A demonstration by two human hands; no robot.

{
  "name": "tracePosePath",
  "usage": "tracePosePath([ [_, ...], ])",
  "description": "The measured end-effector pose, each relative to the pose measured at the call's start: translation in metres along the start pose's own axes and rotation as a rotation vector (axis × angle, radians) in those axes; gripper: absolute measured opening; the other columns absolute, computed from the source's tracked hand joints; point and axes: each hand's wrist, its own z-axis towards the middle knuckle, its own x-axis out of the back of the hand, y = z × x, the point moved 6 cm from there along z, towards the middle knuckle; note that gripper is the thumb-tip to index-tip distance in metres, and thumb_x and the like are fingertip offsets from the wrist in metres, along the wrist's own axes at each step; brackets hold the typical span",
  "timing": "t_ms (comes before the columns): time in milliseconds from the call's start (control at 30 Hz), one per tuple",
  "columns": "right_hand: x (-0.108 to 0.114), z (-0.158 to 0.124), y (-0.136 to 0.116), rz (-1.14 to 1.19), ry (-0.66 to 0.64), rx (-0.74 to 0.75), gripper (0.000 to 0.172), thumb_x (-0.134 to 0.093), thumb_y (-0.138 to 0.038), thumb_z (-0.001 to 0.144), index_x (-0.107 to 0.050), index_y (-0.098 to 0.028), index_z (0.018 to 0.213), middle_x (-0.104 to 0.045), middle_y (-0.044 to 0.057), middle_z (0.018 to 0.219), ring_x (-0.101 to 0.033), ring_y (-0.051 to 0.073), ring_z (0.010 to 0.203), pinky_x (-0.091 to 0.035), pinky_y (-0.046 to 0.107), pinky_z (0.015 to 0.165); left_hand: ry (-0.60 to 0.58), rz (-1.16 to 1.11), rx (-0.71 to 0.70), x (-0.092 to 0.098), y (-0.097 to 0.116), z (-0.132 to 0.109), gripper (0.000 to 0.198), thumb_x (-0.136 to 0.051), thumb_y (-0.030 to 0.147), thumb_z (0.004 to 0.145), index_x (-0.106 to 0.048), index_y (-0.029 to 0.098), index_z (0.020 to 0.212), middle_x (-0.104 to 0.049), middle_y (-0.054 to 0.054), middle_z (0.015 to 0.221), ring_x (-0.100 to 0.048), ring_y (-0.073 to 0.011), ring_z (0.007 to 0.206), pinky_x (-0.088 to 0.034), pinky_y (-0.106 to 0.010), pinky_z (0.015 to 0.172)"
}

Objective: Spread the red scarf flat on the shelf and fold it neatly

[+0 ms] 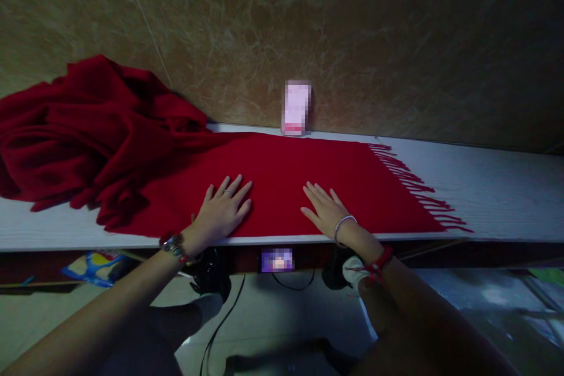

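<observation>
A red scarf (282, 182) lies along the narrow white tabletop. Its right part is spread flat and ends in a fringe (414, 185), while the left part is heaped in loose folds. My left hand (222, 208) rests palm down on the flat cloth beside the heap, fingers spread; a ring and a wristband show on it. Closer to the fringe, my right hand (326, 208) also lies flat on the scarf with its fingers stretched out. A silver bracelet circles that wrist. Neither hand grips anything.
Against the brown marbled wall (247, 41) behind the tabletop (484, 188) leans a pink, blurred phone-like object (296, 107). Below the front edge are a blue-and-white packet (99, 267), a small blurred screen (277, 260) and a dark cable (222, 326) on the floor.
</observation>
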Motion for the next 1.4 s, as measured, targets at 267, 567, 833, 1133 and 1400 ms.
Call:
tracePosePath([
  [267, 0.001, -0.027, 0.098, -0.096, 0.025, -0.235, 0.051, -0.026, -0.039, 0.091, -0.036, -0.031, 0.14, -0.033, 0.002, 0.148, -0.027, 0.024, 0.136, -0.026, 0.053, 0.107, 0.018, -0.001, 0.188, -0.003, -0.078, -0.013, 0.058, -0.019, 0.041, 0.09, -0.026, 0.023, 0.144, -0.02, -0.006, 0.152, -0.019, -0.0311, 0.138, -0.024, -0.055, 0.106],
  [567, 0.008, -0.067, 0.2, -0.131, 0.072, -0.544, 0.052, -0.022, -0.035, 0.091, -0.038, -0.023, 0.139, -0.036, 0.007, 0.146, -0.03, 0.026, 0.135, -0.034, 0.052, 0.103, 0.005, -0.046, 0.281, -0.002, -0.096, -0.011, 0.059, -0.021, 0.042, 0.09, -0.027, 0.02, 0.144, -0.018, -0.005, 0.153, -0.017, -0.035, 0.138, -0.02, -0.055, 0.108],
  [833, 0.02, -0.024, 0.14, -0.053, 0.121, -0.359, 0.051, -0.029, -0.033, 0.091, -0.043, -0.014, 0.136, -0.038, 0.013, 0.144, -0.031, 0.026, 0.134, -0.028, 0.046, 0.108, -0.019, -0.064, 0.322, 0.013, -0.064, 0.004, 0.056, -0.019, 0.038, 0.092, -0.023, 0.019, 0.145, -0.014, -0.011, 0.153, -0.01, -0.0374, 0.138, -0.016, -0.059, 0.107],
  [1133, 0.011, 0.051, -0.017, 0.059, -0.038, 0.03, 0.054, -0.033, -0.038, 0.092, -0.031, -0.02, 0.143, -0.023, 0.008, 0.152, -0.019, 0.023, 0.139, -0.018, 0.047, 0.111, 0.036, -0.081, 0.134, 0.01, 0.013, 0.049, 0.054, -0.019, 0.042, 0.093, -0.025, 0.027, 0.144, -0.018, -0.006, 0.153, -0.016, -0.0349, 0.138, -0.024, -0.058, 0.106],
  [1400, 0.009, 0.038, 0.064, -0.042, -0.132, -0.213, 0.054, -0.024, -0.037, 0.093, -0.024, -0.024, 0.145, -0.016, 0.003, 0.154, -0.015, 0.021, 0.14, -0.017, 0.049, 0.111, 0.014, -0.066, 0.092, 0.007, 0.004, 0.047, 0.055, -0.017, 0.044, 0.093, -0.025, 0.026, 0.144, -0.018, -0.005, 0.153, -0.014, -0.0326, 0.139, -0.02, -0.056, 0.108],
])
